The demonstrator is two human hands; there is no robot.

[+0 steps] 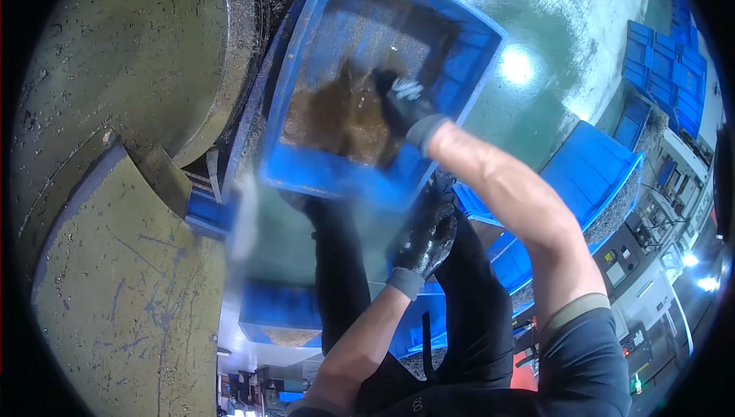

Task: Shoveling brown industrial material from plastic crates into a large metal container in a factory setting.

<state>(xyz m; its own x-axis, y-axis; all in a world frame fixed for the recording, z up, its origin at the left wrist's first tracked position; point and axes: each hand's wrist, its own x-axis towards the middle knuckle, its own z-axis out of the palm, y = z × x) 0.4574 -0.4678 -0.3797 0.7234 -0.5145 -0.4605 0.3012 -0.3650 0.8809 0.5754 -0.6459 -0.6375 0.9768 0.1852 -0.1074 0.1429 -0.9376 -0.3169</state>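
My right hand (pixel 402 105), in a black glove with a grey cuff, reaches inside a tilted blue plastic bin (pixel 302 176). Motion smears its fingers, so their grip does not show. Next to them, a blurred brown patch (pixel 337 111) lies over wet-looking brown residue on the bin floor; I cannot tell whether it is a separate thing. My left hand (pixel 425 242), in a shiny wet black glove, is below the bin's near right corner, by my right thigh. Its fingers are curled in, and anything within them is hidden.
Large worn olive-coloured metal machine parts (pixel 130 279) stand at my left, speckled with small bits. More blue bins (pixel 586 164) stand at my right, some near grey granular material. Further blue crates (pixel 666 69) are stacked at the far right. Beyond the bin stretches a shiny green floor (pixel 536 42).
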